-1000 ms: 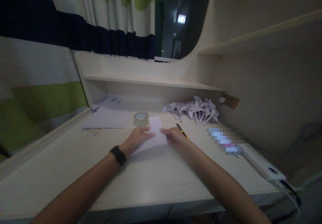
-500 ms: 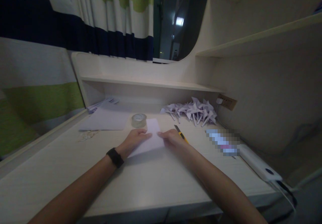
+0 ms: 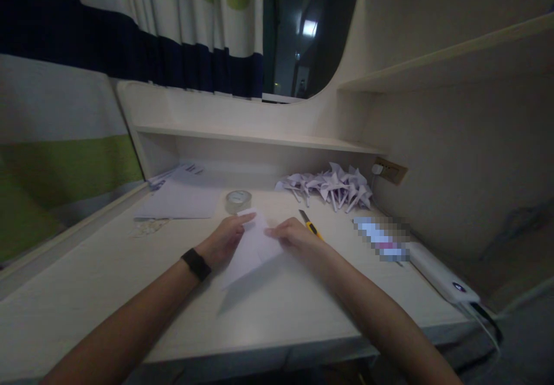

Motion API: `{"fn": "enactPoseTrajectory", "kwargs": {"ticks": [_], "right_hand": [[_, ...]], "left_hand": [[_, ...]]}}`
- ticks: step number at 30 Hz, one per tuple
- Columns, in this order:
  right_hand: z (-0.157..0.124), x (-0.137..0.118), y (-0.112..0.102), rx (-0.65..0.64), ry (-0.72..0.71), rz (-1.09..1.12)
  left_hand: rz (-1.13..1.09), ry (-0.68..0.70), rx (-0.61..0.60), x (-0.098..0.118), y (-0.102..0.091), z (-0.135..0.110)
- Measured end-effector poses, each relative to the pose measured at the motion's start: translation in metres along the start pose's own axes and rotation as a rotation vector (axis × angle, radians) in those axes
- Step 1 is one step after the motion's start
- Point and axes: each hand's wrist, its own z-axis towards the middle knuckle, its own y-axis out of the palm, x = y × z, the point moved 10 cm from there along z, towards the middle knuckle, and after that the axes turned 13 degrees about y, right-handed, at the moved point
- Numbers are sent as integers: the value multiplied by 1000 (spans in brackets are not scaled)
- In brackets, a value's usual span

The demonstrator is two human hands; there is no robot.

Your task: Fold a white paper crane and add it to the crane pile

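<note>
A sheet of white paper (image 3: 253, 252) is held between my two hands, tilted, its lower left corner pointing toward me over the desk. My left hand (image 3: 227, 238), with a black watch on the wrist, pinches its left side near the top. My right hand (image 3: 292, 234) grips the right edge between thumb and fingers. Just behind the paper sits a roll of clear tape (image 3: 238, 201). A yellow utility knife (image 3: 310, 226) lies beyond my right hand, partly hidden by it.
Folded paper pinwheels (image 3: 333, 186) are heaped at the back right. A stack of white paper (image 3: 177, 197) lies at the back left, small pale scraps (image 3: 150, 227) before it. A blurred-out phone (image 3: 381, 239) and white power strip (image 3: 439, 272) lie along the right wall. A shelf (image 3: 259, 138) overhangs the back.
The paper has turned and tilted in my hands, its top edge swinging left. My left thumb has moved up along it. The view has shifted slightly.
</note>
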Motion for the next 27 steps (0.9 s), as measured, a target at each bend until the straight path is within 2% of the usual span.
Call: {"fn": "enactPoseTrajectory", "kwargs": {"ticks": [3, 7, 11, 16, 23, 27], "right_hand": [[-6, 2, 14, -108, 48, -40], [-17, -2, 24, -193, 81, -72], [-26, -5, 32, -272, 111, -189], [-29, -3, 37, -346, 125, -315], [-19, 0, 29, -285, 75, -388], [-19, 1, 34, -331, 56, -416]], "left_hand": [[-46, -44, 27, -10, -4, 1], [-31, -98, 63, -15, -21, 4], [84, -135, -98, -11, -25, 4], [343, -90, -313, -10, -23, 0], [514, 8, -358, -2, -23, 2], [559, 42, -457, 4, -12, 0]]}}
